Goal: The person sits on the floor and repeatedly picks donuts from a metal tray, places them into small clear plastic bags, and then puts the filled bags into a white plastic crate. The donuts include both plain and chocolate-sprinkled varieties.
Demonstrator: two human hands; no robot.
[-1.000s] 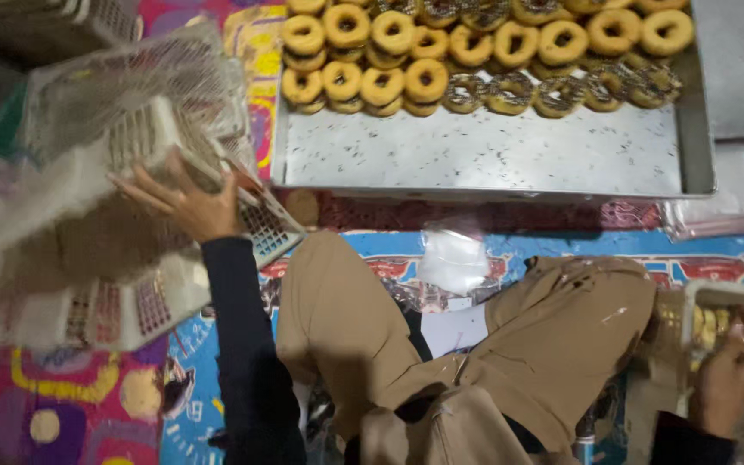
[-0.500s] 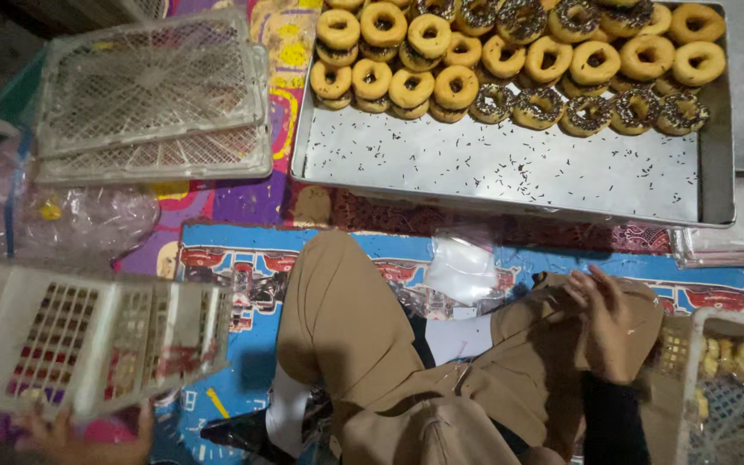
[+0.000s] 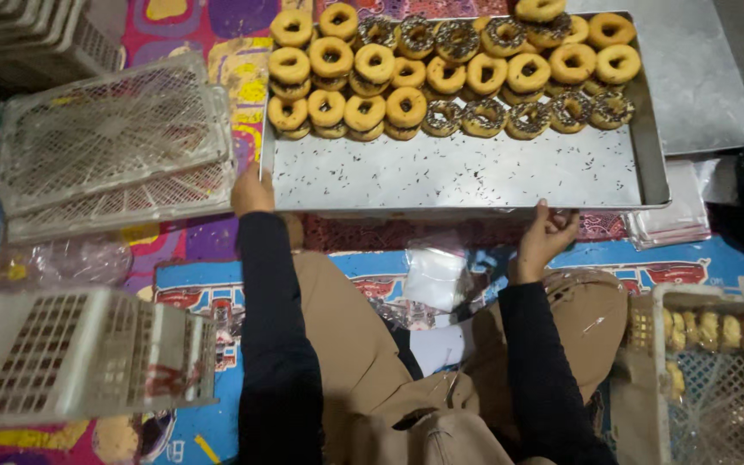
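A large metal tray (image 3: pixel 458 172) lies in front of me on a patterned mat, its far half filled with several ring doughnuts (image 3: pixel 441 65), some plain and some chocolate-sprinkled. My left hand (image 3: pixel 253 191) grips the tray's near left corner. My right hand (image 3: pixel 544 237) holds the tray's near edge further right, fingers curled under the rim. Both arms wear black sleeves, and my tan trousers show below.
Stacked white plastic crates (image 3: pixel 114 146) lie at the left, and another white crate (image 3: pixel 79 353) sits at the lower left. A crate holding doughnuts (image 3: pixel 716 344) is at the lower right. Clear plastic bags (image 3: pixel 437 275) lie between my knees. A second metal sheet (image 3: pixel 699 69) rests at the top right.
My left hand has let go of the white crate, which now rests at the lower left. Both hands have come forward and taken hold of the tray's near edge.
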